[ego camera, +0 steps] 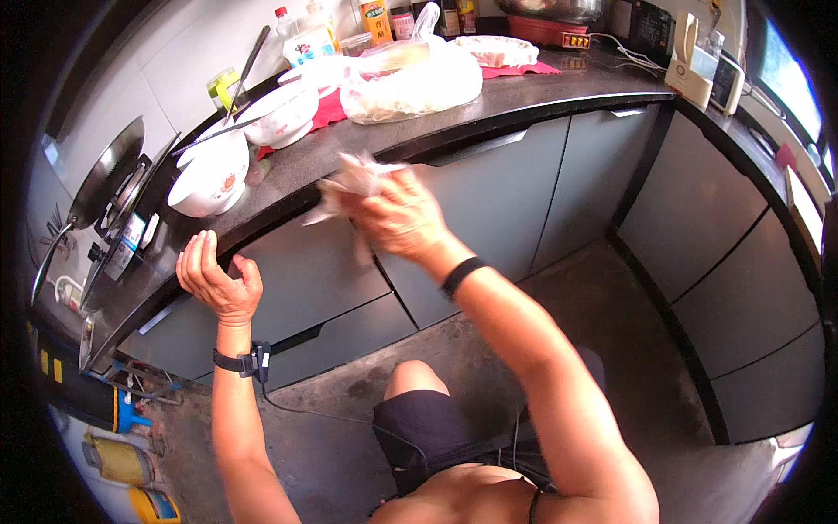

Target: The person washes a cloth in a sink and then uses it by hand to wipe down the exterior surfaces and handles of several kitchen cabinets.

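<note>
My right hand (400,213) grips a crumpled pale cloth (357,178) in front of the dark countertop's edge; cloth and fingers are blurred. My left hand (221,278) is at the counter's front edge with nothing in it, its fingers bent and its thumb held apart. Whether its fingertips touch the edge I cannot tell. Just beyond that hand stands a white flowered bowl (213,175). Another flowered bowl (281,118) is farther back, and dark utensil handles (249,69) stick out by the bowls.
A filled plastic bag (412,85) sits on the countertop (517,92) near a red cloth (327,110). Bottles and a yellow carton (375,21) line the wall. At left, a frying pan (111,173) is by the stove. Grey cabinet doors (484,203) face me below.
</note>
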A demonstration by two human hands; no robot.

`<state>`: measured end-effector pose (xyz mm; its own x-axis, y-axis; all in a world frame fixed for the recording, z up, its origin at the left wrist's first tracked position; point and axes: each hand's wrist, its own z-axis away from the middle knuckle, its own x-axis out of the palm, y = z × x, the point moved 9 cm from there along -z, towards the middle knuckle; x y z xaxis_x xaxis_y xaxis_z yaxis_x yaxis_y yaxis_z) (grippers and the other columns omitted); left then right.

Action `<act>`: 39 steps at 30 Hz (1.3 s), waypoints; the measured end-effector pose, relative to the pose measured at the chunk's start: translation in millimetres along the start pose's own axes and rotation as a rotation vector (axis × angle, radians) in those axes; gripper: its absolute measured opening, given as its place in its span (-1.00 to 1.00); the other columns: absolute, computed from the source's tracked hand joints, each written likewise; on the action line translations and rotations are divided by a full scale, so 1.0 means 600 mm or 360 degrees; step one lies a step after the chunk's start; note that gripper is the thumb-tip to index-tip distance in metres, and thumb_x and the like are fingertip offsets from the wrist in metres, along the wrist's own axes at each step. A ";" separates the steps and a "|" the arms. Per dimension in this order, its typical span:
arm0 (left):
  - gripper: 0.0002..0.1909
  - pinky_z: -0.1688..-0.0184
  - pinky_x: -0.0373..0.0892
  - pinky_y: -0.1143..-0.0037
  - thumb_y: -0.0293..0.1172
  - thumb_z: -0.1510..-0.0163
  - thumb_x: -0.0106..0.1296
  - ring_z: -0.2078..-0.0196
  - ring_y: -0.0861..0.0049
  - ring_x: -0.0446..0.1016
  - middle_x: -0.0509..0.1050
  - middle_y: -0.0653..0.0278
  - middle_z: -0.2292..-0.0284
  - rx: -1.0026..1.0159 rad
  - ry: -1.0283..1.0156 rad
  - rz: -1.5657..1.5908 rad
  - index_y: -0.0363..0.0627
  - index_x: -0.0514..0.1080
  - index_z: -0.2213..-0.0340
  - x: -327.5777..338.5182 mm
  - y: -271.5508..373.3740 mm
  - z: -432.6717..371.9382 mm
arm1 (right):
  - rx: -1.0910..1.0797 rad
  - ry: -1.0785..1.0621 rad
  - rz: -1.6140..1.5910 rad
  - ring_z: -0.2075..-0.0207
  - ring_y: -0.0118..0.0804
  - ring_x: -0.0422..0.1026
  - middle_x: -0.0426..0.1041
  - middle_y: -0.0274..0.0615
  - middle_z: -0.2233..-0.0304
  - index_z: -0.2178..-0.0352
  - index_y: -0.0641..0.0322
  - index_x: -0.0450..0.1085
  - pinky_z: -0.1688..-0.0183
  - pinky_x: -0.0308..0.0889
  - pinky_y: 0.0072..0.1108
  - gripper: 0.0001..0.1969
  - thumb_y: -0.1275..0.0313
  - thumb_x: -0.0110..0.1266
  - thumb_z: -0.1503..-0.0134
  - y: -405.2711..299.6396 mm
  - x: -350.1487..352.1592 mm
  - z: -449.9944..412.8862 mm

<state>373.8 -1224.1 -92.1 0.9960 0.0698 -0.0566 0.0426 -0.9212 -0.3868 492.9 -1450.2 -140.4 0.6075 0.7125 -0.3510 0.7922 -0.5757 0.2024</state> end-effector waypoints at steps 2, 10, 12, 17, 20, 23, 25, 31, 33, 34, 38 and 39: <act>-0.41 -0.27 0.15 0.15 -0.45 0.06 0.04 -0.11 0.18 0.37 0.42 0.09 -0.04 -0.0009 -0.0001 -0.0008 -0.27 0.34 -0.08 0.002 0.000 0.004 | 0.0002 -0.0059 0.0152 -0.04 -0.27 0.43 0.46 -0.32 0.09 0.02 0.00 0.46 -0.25 0.23 -0.26 -0.54 0.33 0.12 0.03 0.051 -0.043 0.026; -0.39 -0.25 0.15 0.16 -0.42 0.08 0.05 -0.11 0.19 0.35 0.41 0.10 -0.02 0.0044 0.0017 -0.0090 -0.27 0.33 -0.07 -0.002 -0.008 0.007 | 0.0646 0.0376 0.0578 0.14 0.11 0.44 0.45 -0.01 0.23 0.30 0.23 0.41 -0.07 0.35 -0.24 -0.88 0.55 0.11 -0.07 0.354 -0.230 0.134; -0.40 -0.24 0.15 0.15 -0.40 0.08 0.05 -0.10 0.20 0.36 0.41 0.10 -0.01 0.0053 0.0012 -0.0105 -0.27 0.33 -0.06 0.000 -0.004 0.006 | 0.1052 0.0329 0.0114 0.18 0.17 0.43 0.43 0.06 0.23 0.28 0.28 0.42 0.04 0.37 -0.23 -0.95 0.54 0.03 -0.23 0.380 -0.217 0.148; -0.44 -0.23 0.15 0.14 -0.36 0.07 0.06 -0.08 0.21 0.35 0.41 0.14 0.03 -0.0007 0.0056 -0.0187 -0.23 0.31 -0.01 0.003 0.003 -0.010 | 0.0368 0.0334 -0.0199 0.19 0.10 0.45 0.47 -0.01 0.30 0.30 0.19 0.50 0.08 0.34 -0.13 -0.83 0.39 0.18 -0.06 0.126 -0.110 0.046; -0.49 -0.21 0.18 0.17 -0.36 0.00 0.02 -0.08 0.23 0.37 0.42 0.13 0.02 0.0056 0.0021 -0.0165 -0.23 0.33 -0.01 0.002 0.004 0.003 | 0.0205 0.0279 -0.0571 0.09 -0.09 0.41 0.45 -0.17 0.19 0.16 0.12 0.51 -0.03 0.31 -0.23 -0.72 0.30 0.19 -0.08 0.004 -0.052 -0.012; -0.49 -0.24 0.17 0.16 -0.38 -0.06 0.01 -0.12 0.20 0.36 0.41 0.10 -0.01 0.0097 -0.0045 -0.0137 -0.26 0.31 -0.06 0.007 0.007 0.011 | -0.0118 0.0109 -0.0258 -0.12 -0.12 0.35 0.43 -0.24 0.04 0.05 0.08 0.49 -0.23 0.22 -0.29 -0.64 0.24 0.14 -0.13 -0.008 -0.013 0.019; -0.49 -0.24 0.16 0.16 -0.38 -0.06 0.01 -0.14 0.21 0.34 0.40 0.09 -0.02 0.0122 -0.0059 -0.0127 -0.26 0.31 -0.06 0.002 -0.003 0.006 | 0.0329 -0.0215 -0.0360 -0.20 -0.16 0.31 0.42 -0.25 -0.02 0.07 0.05 0.50 -0.31 0.16 -0.27 -0.63 0.19 0.15 -0.11 0.082 0.015 0.072; -0.47 -0.22 0.17 0.19 -0.37 -0.03 0.00 -0.09 0.22 0.35 0.39 0.10 -0.02 0.0101 0.0047 -0.0192 -0.27 0.30 -0.06 0.015 0.023 -0.004 | 0.1234 -0.0237 0.0811 -0.43 0.10 -0.07 0.00 0.15 -0.39 -0.34 0.34 0.03 -0.46 -0.26 -0.17 -0.29 0.00 -0.24 -0.36 0.524 -0.089 0.415; -0.47 -0.21 0.17 0.19 -0.37 -0.03 0.00 -0.07 0.22 0.36 0.39 0.10 -0.01 0.0156 0.0003 -0.0272 -0.28 0.30 -0.05 0.000 0.004 0.003 | 0.1503 0.0476 0.0536 -0.43 0.08 -0.05 0.01 0.18 -0.38 -0.32 0.44 0.03 -0.45 -0.18 -0.13 -0.37 0.12 -0.41 -0.44 0.517 -0.152 0.378; -0.48 -0.20 0.18 0.19 -0.36 -0.03 0.00 -0.06 0.21 0.36 0.39 0.11 0.00 0.0127 0.0033 -0.0274 -0.27 0.30 -0.04 0.009 0.014 0.004 | 0.1427 0.0627 0.0467 -0.41 0.12 -0.02 0.04 0.21 -0.36 -0.31 0.42 0.04 -0.44 -0.14 -0.11 -0.39 0.14 -0.36 -0.43 0.512 -0.144 0.383; -0.50 -0.17 0.19 0.17 -0.34 -0.03 0.01 -0.05 0.18 0.36 0.40 0.12 0.02 0.0090 0.0079 -0.0303 -0.24 0.31 -0.02 0.016 0.009 0.005 | 0.1425 0.0174 0.0472 -0.33 0.36 0.03 0.14 0.39 -0.25 -0.15 0.40 0.27 -0.38 -0.18 0.09 -0.43 0.14 -0.14 -0.30 0.287 0.021 0.314; -0.50 -0.17 0.19 0.16 -0.34 -0.03 0.01 -0.05 0.17 0.35 0.41 0.11 0.02 0.0097 0.0079 -0.0315 -0.25 0.30 -0.02 0.016 0.012 0.009 | 0.1170 -0.0211 0.0708 -0.32 0.51 -0.02 0.12 0.46 -0.24 -0.09 0.35 0.37 -0.36 -0.23 0.22 -0.38 0.01 -0.14 -0.25 0.174 0.073 0.275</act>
<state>383.5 -1227.8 -100.2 0.9714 0.2268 0.0706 0.2343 -0.8664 -0.4410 592.5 -1545.4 -285.7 0.8041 0.3335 -0.4922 0.2168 -0.9353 -0.2796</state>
